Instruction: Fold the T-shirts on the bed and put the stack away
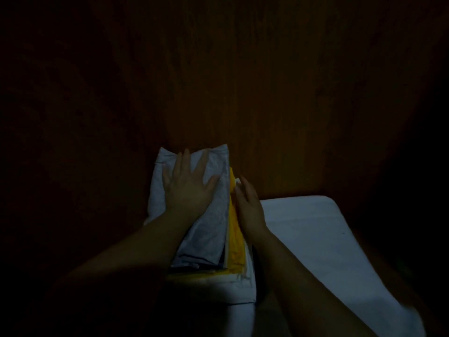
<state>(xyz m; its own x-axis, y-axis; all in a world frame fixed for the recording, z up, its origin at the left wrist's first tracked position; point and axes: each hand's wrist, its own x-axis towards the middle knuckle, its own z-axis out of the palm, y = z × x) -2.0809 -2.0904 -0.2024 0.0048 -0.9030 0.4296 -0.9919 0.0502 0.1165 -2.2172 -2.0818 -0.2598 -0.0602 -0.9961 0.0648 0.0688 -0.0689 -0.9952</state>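
A stack of folded T-shirts lies in a dark wooden compartment, a pale grey-white shirt on top and a yellow shirt showing along its right edge. My left hand lies flat on the top shirt with its fingers spread. My right hand rests against the right side of the stack, fingers straight along the yellow layer. The lower layers of the stack are mostly hidden.
A dark brown wooden back panel rises right behind the stack. To the right lies a folded white cloth or pad. The left side and the corners are too dark to make out.
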